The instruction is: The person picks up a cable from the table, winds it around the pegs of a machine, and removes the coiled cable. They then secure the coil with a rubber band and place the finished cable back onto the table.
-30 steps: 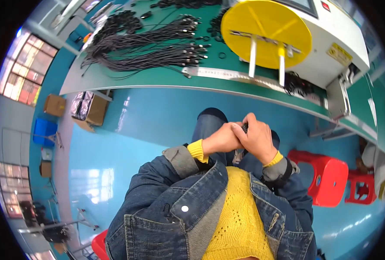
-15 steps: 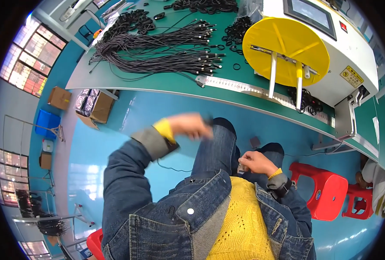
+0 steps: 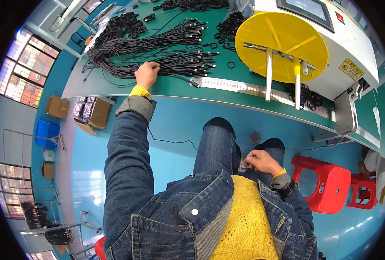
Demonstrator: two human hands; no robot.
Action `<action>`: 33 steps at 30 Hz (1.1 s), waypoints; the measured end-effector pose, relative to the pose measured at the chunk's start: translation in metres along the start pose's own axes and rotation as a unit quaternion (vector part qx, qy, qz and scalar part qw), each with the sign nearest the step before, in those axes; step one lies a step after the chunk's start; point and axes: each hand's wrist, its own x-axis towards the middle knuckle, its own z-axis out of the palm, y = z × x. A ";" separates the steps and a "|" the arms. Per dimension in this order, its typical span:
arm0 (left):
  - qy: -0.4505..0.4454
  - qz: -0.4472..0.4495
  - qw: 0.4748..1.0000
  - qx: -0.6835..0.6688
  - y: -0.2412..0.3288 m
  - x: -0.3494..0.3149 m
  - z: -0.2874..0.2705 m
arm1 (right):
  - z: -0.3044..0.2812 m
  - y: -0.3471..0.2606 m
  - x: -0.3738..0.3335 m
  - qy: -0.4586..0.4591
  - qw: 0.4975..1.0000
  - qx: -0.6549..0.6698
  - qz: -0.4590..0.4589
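My left hand (image 3: pixel 146 74) reaches up to the green table, its fingers curled down on the near edge of a bundle of black cables (image 3: pixel 175 60) with small metal plugs at their right ends. The fingers look closed on a cable there, though their tips are partly hidden. Low over my lap, between the knees, my right hand (image 3: pixel 264 162) is held with thumb and fingers pinched together. Whatever lies in that pinch is too small to make out.
A white machine (image 3: pixel 353 47) with a yellow disc (image 3: pixel 283 43) and two prongs stands at the table's right. A steel ruler (image 3: pixel 235 85) lies along the front edge. Black rings (image 3: pixel 231 28) are piled behind. A red stool (image 3: pixel 327 184) stands at my right, a carton (image 3: pixel 100 113) under the table.
My left hand has swung from above my left knee, where it was blurred, forward and left onto the cable bundle. The right hand stays over my lap with slight finger movement.
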 end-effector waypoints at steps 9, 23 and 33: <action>0.014 -0.017 0.993 0.114 0.006 -0.010 0.011 | 0.001 0.006 -0.010 0.014 1.000 -0.010 -0.014; 0.130 0.121 0.956 -0.235 0.093 -0.074 -0.110 | -0.013 -0.084 -0.076 0.403 0.836 -0.067 -0.367; 0.093 0.348 0.900 -0.246 0.236 -0.102 -0.151 | -0.035 -0.167 -0.104 0.461 0.589 -0.391 -0.536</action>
